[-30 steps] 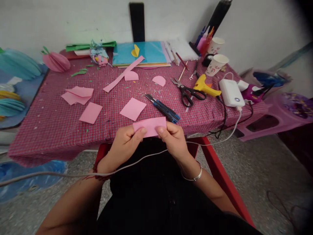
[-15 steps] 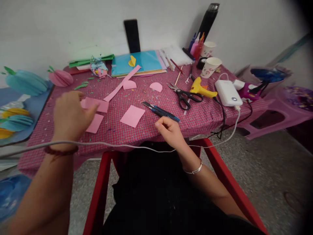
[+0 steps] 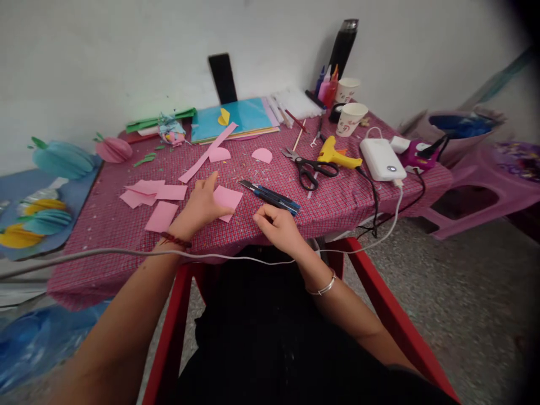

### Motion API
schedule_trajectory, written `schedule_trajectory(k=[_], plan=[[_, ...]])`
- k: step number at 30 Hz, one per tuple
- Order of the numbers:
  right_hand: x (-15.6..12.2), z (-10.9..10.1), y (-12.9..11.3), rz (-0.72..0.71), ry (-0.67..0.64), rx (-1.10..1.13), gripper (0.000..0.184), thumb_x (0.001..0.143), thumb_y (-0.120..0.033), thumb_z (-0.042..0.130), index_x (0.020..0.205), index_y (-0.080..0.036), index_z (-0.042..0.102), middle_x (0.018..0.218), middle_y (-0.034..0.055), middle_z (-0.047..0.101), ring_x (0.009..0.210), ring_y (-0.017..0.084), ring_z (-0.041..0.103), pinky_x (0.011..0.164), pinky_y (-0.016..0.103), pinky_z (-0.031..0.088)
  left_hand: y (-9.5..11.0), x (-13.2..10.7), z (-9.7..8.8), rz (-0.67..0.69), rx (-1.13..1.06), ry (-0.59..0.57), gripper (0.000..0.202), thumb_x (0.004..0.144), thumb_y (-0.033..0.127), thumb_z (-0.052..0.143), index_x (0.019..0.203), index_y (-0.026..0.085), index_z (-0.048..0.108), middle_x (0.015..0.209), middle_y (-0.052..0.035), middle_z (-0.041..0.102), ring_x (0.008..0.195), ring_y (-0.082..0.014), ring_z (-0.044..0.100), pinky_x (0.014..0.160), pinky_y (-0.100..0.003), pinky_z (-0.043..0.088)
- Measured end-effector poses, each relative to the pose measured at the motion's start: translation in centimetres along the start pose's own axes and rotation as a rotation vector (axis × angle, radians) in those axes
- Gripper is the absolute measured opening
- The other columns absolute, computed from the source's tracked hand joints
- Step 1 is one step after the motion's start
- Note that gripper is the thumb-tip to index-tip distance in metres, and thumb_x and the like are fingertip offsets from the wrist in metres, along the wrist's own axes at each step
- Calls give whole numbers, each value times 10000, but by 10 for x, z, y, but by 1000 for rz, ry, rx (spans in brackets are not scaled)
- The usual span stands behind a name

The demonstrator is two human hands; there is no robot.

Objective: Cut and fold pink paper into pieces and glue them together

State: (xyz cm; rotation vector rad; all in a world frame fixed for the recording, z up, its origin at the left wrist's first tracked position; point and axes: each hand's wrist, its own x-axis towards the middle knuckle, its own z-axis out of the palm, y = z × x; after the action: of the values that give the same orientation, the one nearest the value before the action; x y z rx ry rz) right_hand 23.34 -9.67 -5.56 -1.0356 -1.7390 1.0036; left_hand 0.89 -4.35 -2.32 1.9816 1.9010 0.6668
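My left hand (image 3: 201, 206) reaches over the table with fingers spread, its thumb and fingers around the left part of a square of pink paper (image 3: 229, 201); whether it grips the sheet I cannot tell. At the front edge, my right hand (image 3: 279, 226) is curled into a loose fist, and nothing shows in it. Just beyond it lies a blue and black box cutter (image 3: 274, 198). Left of my left hand are another pink square (image 3: 162, 217) and several overlapping pink pieces (image 3: 145, 191). Farther back lie a pink paper strip (image 3: 208, 152) and two pink half-round pieces (image 3: 262, 155).
Black-handled scissors (image 3: 312, 169), a yellow glue gun (image 3: 338, 154) and a white power bank (image 3: 383, 158) are on the right. Paper cups (image 3: 351, 119) and a phone (image 3: 223, 77) stand at the back. A grey cable (image 3: 236, 256) runs across my forearms. Folded paper fruits (image 3: 63, 157) sit at left.
My left hand has moved right from the pink pieces at the left to the middle pink square. A small pink piece now lies at the left. My right hand has stayed curled.
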Motion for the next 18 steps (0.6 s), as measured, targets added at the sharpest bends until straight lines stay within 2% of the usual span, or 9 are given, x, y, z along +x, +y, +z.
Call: schedule_trajectory(k=[3,5,6,8,11,13,15,18], plan=[[0,1,1,-5,13,52,219,890,-267,540,680,-203,530,639,-39,527,617,125,480,623,266,332,-3,6,-6,-107,-299,25,956,501,184,833,1382,72,481,918,-95,637,850,-276,617,788,-415,480],[1,1,2,-9,32,103,195,873,-259,562,686,-204,552,641,-39,544,621,127,489,634,267,343,1,5,-10,-112,-395,19,799,600,199,751,1345,49,505,674,4,563,589,-168,534,600,-311,434],[1,2,2,-10,51,134,165,868,-261,571,713,-205,571,651,-38,552,625,129,494,640,267,352,7,2,-10,-89,-415,24,753,646,218,712,1350,62,496,628,34,524,533,-135,484,553,-274,395],[2,4,2,-11,110,214,90,873,-292,572,852,-212,608,711,-27,580,650,136,515,647,265,382,22,-10,-8,-23,-507,72,719,711,251,669,1386,121,458,642,53,509,529,-105,452,532,-233,359],[3,8,-2,-26,194,364,276,899,-420,530,1082,-218,576,848,14,628,734,155,578,665,272,455,50,-34,2,103,-765,180,720,734,254,702,1404,198,445,696,51,544,588,-96,486,562,-207,386],[3,10,-7,-34,234,449,327,902,-495,510,1062,-220,585,855,24,648,753,166,603,679,285,490,66,-51,9,160,-867,203,732,733,239,724,1407,212,441,713,43,577,612,-102,525,591,-210,427],[2,7,-13,-38,282,500,315,890,-519,536,962,-222,614,809,17,652,732,169,605,691,298,505,76,-64,14,199,-862,205,714,769,245,708,1423,216,425,784,11,627,694,-128,591,681,-251,488],[0,-5,-21,-73,367,523,262,853,-484,620,836,-223,629,833,17,646,784,173,606,759,317,505,82,-78,10,246,-645,330,656,760,268,732,1375,227,504,1010,-52,655,920,-182,619,862,-334,491]])
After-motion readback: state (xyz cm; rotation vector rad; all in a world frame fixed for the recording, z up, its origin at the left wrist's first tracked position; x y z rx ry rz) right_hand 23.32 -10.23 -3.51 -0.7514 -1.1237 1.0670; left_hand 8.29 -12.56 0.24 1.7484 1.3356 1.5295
